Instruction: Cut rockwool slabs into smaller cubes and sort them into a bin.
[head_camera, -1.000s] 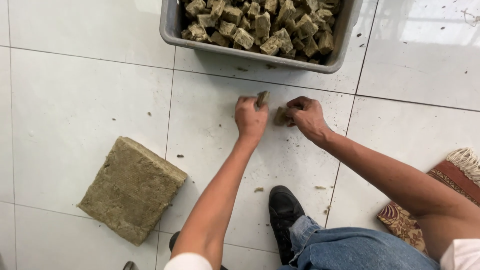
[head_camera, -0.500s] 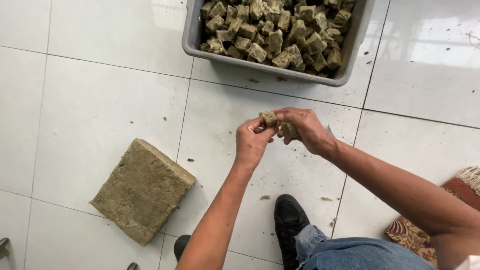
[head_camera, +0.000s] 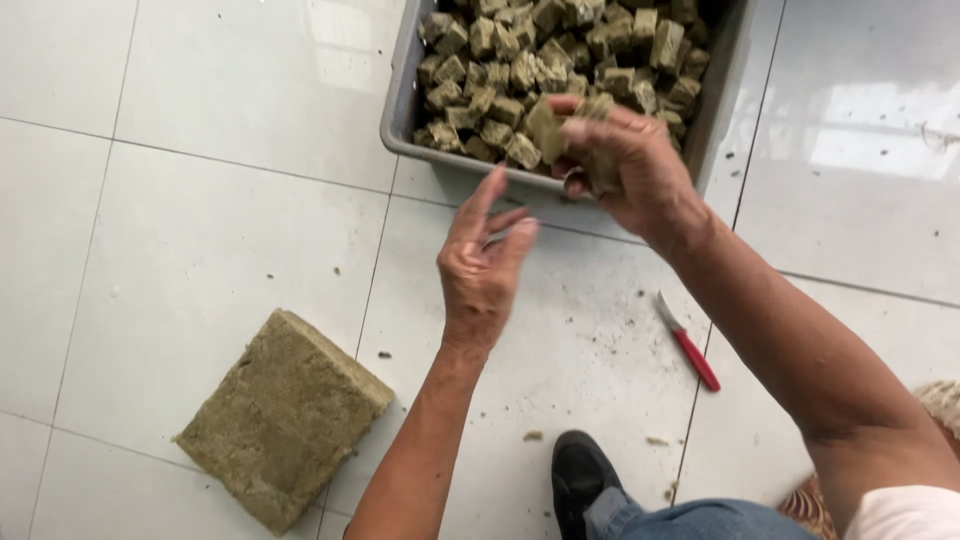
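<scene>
Right hand (head_camera: 625, 165) clamped on small fibrous olive cubes (head_camera: 560, 125), held over near rim of grey tub (head_camera: 400, 110). Left hand (head_camera: 480, 270) empty, fingers spread, just below. Cubes judged light, soft, crumbly; best pinched gently by opposite faces.

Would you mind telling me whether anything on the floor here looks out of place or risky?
A red-handled knife lies loose on the tiled floor, blade bare, beside the right forearm and near the black shoe. Small crumbs are scattered nearby.
</scene>
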